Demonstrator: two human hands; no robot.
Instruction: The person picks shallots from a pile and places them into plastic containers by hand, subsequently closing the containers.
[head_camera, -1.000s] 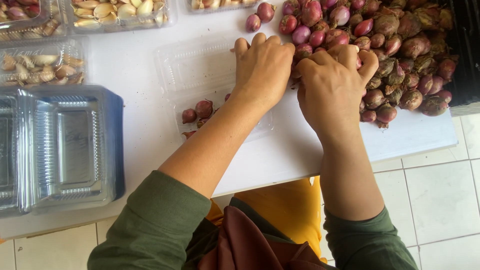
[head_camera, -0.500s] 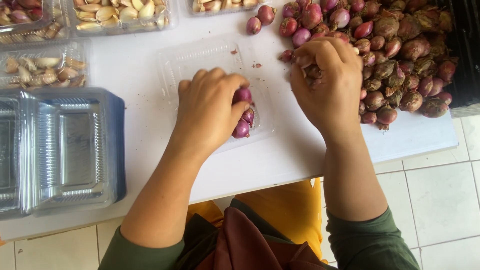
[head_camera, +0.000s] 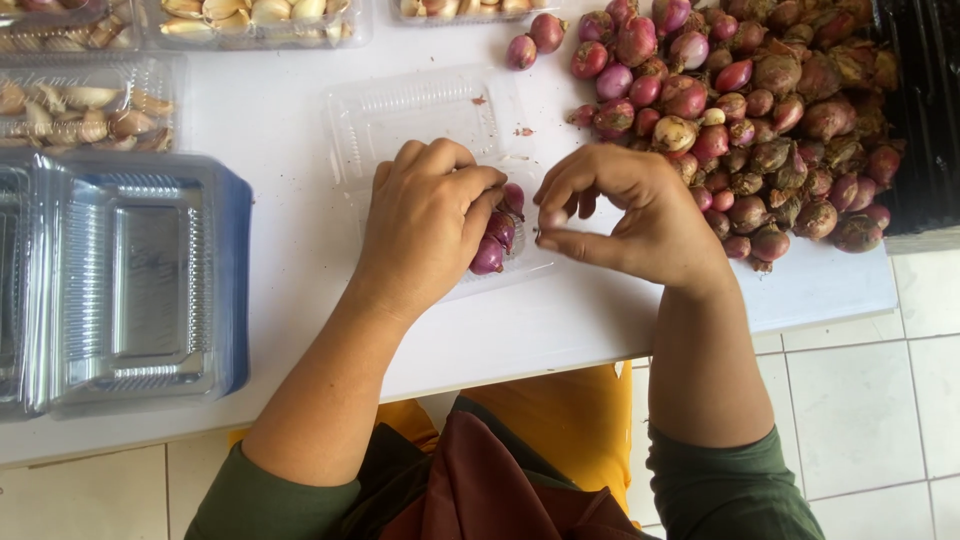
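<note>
White table (head_camera: 280, 250), shallots (head_camera: 497, 240) under left hand (head_camera: 425, 225)

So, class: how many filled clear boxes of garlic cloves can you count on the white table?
4, all partly cropped: one at the top left corner, one at the left edge below it, one top centre-left, one top centre. More may lie out of frame.

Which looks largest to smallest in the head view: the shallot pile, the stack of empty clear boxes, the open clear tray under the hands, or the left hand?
1. Shallot pile
2. Stack of empty clear boxes, cut off at the frame edge, so close to the pile
3. Open clear tray, partly hidden
4. Left hand
</note>
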